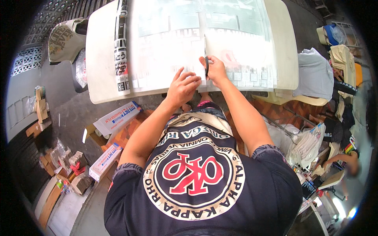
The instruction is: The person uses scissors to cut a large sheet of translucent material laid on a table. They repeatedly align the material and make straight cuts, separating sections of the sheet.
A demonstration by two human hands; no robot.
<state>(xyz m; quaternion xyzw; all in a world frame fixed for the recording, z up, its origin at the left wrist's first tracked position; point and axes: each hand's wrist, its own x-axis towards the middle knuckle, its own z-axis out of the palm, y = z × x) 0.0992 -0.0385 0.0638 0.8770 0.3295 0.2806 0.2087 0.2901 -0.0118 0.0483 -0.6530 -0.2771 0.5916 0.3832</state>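
A wide sheet of clear printed film [165, 51] lies across the table in front of me, its left side curled into a roll [121, 47] with dark graphics. My right hand [216, 70] is closed around the black handles of a pair of scissors [207, 65]. The blades point away from me, along a line between two printed parts of the film. Just left of the scissors, my left hand [183, 85] rests at the film's near edge with bent, separated fingers. Glare washes out much of the film's middle.
The pale table [101, 51] has rounded corners. Long film boxes [118, 118] lie on the floor at the left. Grey cloth [314, 74] drapes a chair at the right. A bag [65, 41] hangs at the left. Another person's arm [342, 158] shows among piled garments at the far right.
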